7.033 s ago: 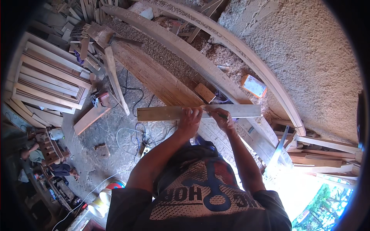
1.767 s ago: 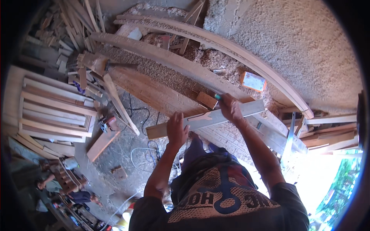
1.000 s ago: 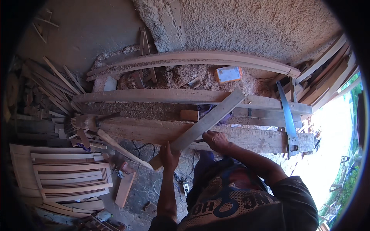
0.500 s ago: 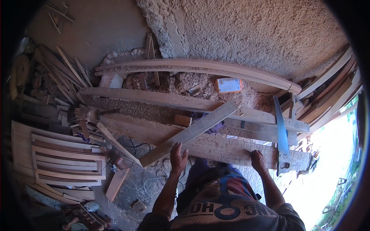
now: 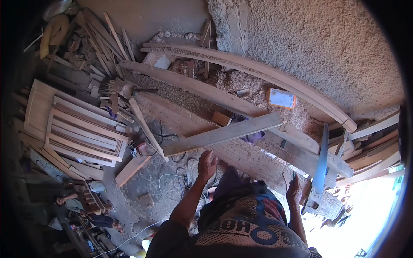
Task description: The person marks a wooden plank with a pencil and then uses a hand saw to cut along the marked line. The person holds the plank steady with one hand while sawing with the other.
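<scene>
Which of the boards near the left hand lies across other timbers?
The straight greyish board just beyond the left hand. It slants across the wide plank and the beam behind it, while those two run roughly side by side.

Rough wall (image 5: 318, 51), dusty floor (image 5: 138, 216)

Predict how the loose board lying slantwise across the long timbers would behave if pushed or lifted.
The loose board would probably feel stiff, being straight and fairly thick. It seems likelier to slide or swivel than roll, since its faces are flat. Pushed left, it might tip, as its left end appears to jut past the plank beneath.
</scene>
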`<state>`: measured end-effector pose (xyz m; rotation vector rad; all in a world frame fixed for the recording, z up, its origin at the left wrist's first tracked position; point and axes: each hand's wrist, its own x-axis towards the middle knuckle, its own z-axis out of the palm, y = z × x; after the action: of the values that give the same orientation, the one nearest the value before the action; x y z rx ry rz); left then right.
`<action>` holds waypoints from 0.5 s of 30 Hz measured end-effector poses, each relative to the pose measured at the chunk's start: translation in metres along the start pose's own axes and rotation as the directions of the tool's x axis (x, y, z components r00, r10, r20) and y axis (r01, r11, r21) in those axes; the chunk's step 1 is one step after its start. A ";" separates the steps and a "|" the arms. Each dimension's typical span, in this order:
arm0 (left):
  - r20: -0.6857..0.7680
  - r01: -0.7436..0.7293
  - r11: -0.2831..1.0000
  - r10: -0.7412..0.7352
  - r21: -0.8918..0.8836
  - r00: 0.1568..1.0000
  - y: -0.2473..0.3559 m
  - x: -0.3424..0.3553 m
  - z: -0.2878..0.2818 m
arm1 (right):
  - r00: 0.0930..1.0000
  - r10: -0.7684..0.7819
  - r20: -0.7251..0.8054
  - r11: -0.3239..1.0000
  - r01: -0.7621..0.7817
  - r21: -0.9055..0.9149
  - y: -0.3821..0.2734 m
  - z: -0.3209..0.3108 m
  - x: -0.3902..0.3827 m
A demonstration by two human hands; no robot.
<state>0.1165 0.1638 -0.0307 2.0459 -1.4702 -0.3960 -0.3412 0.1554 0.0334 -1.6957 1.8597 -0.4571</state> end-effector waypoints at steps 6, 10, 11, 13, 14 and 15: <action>-0.002 0.165 0.985 -0.166 -0.055 0.986 -0.011 -0.045 0.014 | 0.978 0.027 -0.208 0.983 -0.064 -0.173 0.069 -0.005 -0.007; 0.041 0.229 0.970 -0.226 -0.086 0.973 -0.004 -0.061 0.024 | 0.985 0.004 -0.171 0.979 -0.039 -0.202 0.087 0.001 -0.013; 0.038 0.238 0.968 -0.236 -0.082 0.971 -0.002 -0.060 0.024 | 0.982 0.088 -0.165 0.968 -0.123 -0.220 0.085 0.002 -0.014; 0.001 0.226 0.971 -0.226 -0.082 0.974 -0.005 -0.057 0.023 | 0.971 0.123 -0.207 0.944 -0.178 -0.276 0.083 0.006 -0.015; -0.025 0.204 0.976 -0.207 -0.077 0.978 -0.009 -0.054 0.021 | 0.974 0.093 -0.209 0.948 -0.150 -0.280 0.083 0.005 -0.014; -0.051 0.183 0.981 -0.187 -0.070 0.981 -0.013 -0.050 0.019 | 0.975 0.063 -0.211 0.951 -0.123 -0.283 0.083 0.005 -0.015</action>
<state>0.0985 0.2077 -0.0587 2.1303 -1.2215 -0.4494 -0.4027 0.1822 -0.0174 -1.7952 2.2376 -0.3335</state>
